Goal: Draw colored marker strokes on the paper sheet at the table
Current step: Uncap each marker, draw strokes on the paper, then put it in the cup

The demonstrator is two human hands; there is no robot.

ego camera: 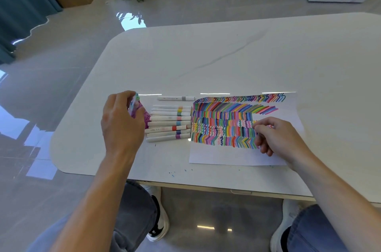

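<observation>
Paper sheet [237, 155] lies flat on the white desk [226, 62], near the front edge, right of centre. Upper two thirds covered in rows of short coloured strokes; lower strip blank.

Right hand [276, 138] rests on the sheet's right part, fingers [260, 128] curled and pinched around a marker [270, 126]; only a small tip of it shows, colour unclear.

Left hand [121, 122] hovers at the left end of a row of white markers [169, 123], fingers closed around a purple marker pouch [142, 113] with marker ends protruding at the top. The row lies just left of the sheet, barrels parallel. One grey-banded marker [176, 98] lies apart, behind the row.

Small blue ink specks [173, 173] on the desk front.
</observation>
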